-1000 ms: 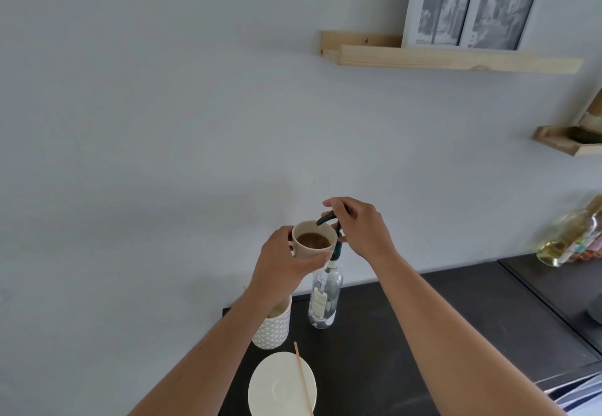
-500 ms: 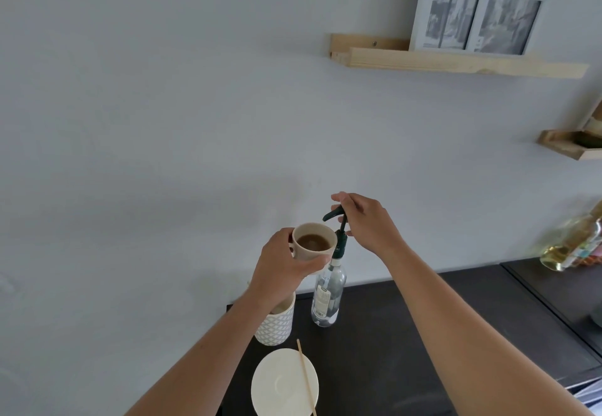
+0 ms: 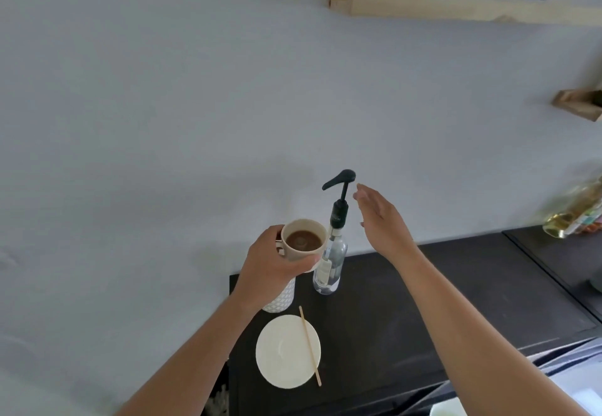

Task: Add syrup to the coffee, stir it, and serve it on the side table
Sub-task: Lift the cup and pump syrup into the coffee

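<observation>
Leftmost, the left hand: fingers wrapped round the coffee cup, holding it raised above the dark counter. Cup: beige, upright, brown coffee inside, rim just below and left of the pump spout. Beneath the hand, a white patterned tumbler, standing on the counter, partly hidden by the wrist. Nearer the camera, a cream saucer on the counter, with a wooden stir stick lying across its right side, far end overhanging the rim. Next right, the syrup bottle: clear glass, labelled, upright on the counter, fitted with a black pump whose nozzle points left. Right hand: open, fingers extended and loose, holding nothing, just right of the pump and apart from it.
</observation>
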`<state>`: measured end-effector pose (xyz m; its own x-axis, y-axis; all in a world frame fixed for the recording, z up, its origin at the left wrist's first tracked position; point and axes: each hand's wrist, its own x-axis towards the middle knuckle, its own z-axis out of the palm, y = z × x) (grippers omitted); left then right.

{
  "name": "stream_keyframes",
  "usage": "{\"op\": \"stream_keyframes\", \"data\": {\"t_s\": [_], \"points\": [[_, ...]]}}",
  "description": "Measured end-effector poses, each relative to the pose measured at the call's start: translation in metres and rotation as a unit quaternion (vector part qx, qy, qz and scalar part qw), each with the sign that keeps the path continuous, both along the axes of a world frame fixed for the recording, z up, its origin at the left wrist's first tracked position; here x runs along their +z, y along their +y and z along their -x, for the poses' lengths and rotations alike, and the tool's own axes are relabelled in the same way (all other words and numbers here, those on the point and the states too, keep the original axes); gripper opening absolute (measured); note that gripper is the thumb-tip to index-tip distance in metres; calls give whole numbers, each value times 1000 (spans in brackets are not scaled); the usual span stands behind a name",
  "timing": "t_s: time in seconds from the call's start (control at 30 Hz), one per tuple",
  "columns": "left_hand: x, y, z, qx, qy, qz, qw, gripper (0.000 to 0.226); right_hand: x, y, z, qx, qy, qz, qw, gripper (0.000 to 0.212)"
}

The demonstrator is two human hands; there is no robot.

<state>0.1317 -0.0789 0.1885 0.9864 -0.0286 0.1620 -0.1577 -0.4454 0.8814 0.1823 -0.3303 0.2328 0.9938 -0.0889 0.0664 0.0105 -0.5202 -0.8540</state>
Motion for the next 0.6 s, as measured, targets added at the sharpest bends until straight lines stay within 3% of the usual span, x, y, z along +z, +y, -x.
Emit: {"op": "stream_keyframes", "data": {"t_s": [0.27,0.6], "points": [[-47,19,44,-7,38,31,999,67,-93,-14,45,-36,98,33,994,51],[-131,46,79,30,124,-24,992,85,-198,1,94,52,202,122,970,53]]}}
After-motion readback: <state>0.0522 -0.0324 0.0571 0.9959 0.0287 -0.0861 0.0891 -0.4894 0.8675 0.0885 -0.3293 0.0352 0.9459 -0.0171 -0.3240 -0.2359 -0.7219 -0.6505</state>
